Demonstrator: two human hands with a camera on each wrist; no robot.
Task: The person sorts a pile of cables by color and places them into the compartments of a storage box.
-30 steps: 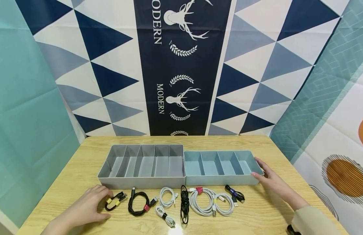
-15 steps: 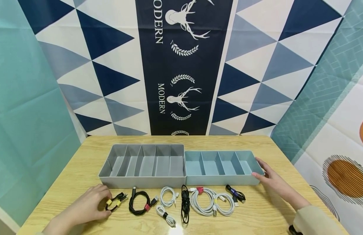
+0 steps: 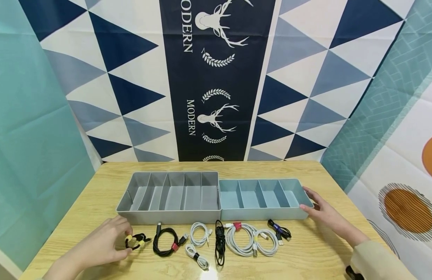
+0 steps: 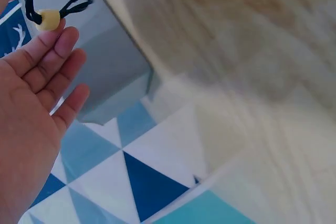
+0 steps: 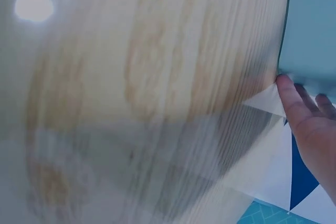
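Note:
At the left of the table, my left hand (image 3: 109, 243) pinches a small looped black cable (image 3: 135, 246) with yellow ties between thumb and fingertips. The left wrist view shows a yellow tie (image 4: 49, 20) of that cable against the fingertips. My right hand (image 3: 326, 216) rests against the right end of the light blue divided box (image 3: 265, 214), thumb at the front corner and fingers farther back. In the right wrist view, those fingers (image 5: 294, 98) lie along the box wall. The grey divided box (image 3: 167, 217) stands end to end with the blue one.
In front of the boxes lie coiled cables: a black one (image 3: 156, 247) with a red tie, small white ones (image 3: 191, 233), a long black bundle (image 3: 220, 243), larger white coils (image 3: 231, 245) and a short black one (image 3: 280, 230). Patterned cloth (image 3: 139, 85) hangs behind.
My left thumb and fingers have closed in on the small black cable, which has tilted and shifted slightly in the grip. The right hand stays at the blue box's end.

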